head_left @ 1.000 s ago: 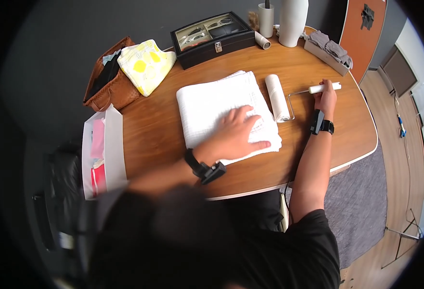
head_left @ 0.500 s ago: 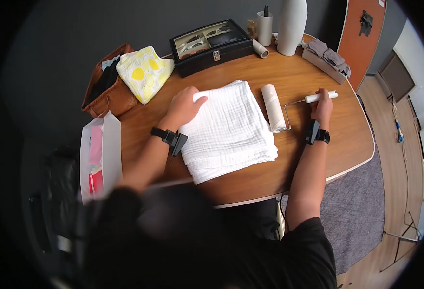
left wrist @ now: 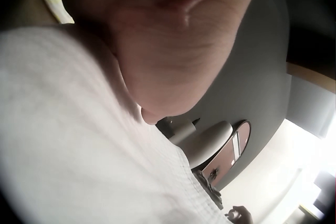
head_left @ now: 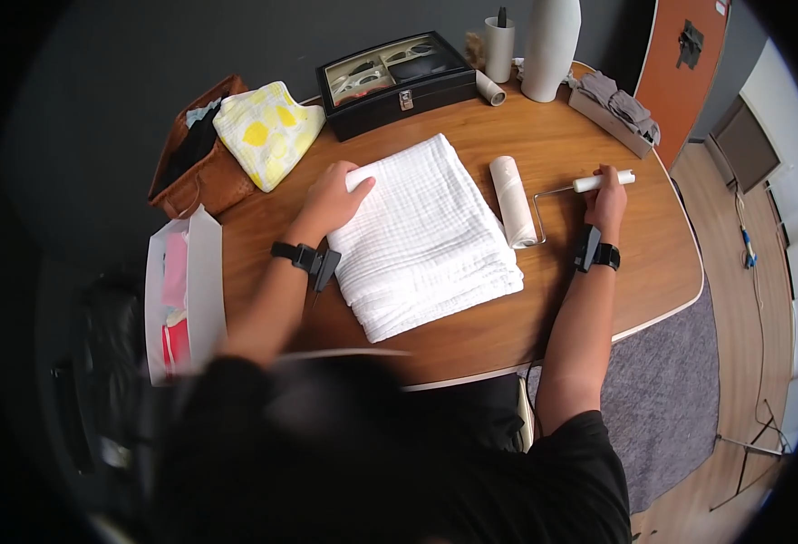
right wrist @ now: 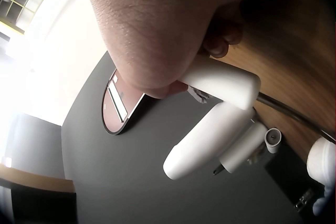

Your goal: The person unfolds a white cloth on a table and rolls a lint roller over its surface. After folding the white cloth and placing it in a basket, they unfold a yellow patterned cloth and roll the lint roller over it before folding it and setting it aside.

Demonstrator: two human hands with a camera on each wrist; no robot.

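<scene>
A folded white muslin cloth [head_left: 426,240] lies on the wooden table in front of the person. My left hand [head_left: 333,198] pinches its far left corner, thumb on top and the other fingers out of sight beneath. Up close in the left wrist view, the cloth [left wrist: 79,134] rises toward the left hand [left wrist: 163,50]. My right hand [head_left: 607,198] grips the white handle of a lint roller [head_left: 511,204], whose white roll lies along the cloth's right side. Seen from the right wrist, the right hand [right wrist: 157,29] wraps round the handle [right wrist: 226,82], with the metal rod leading from its end.
Behind the cloth stands a black glasses case [head_left: 399,86]. At left are a brown basket [head_left: 204,172], a yellow-patterned cloth [head_left: 272,136] over its side, and a white box [head_left: 207,299] of clothes. A white vase [head_left: 548,54] and a grey box [head_left: 612,113] stand at the back right.
My left hand has gone from lying spread on the cloth to gripping its far left corner. The cloth has turned slightly and shifted. My right hand keeps its hold on the lint roller.
</scene>
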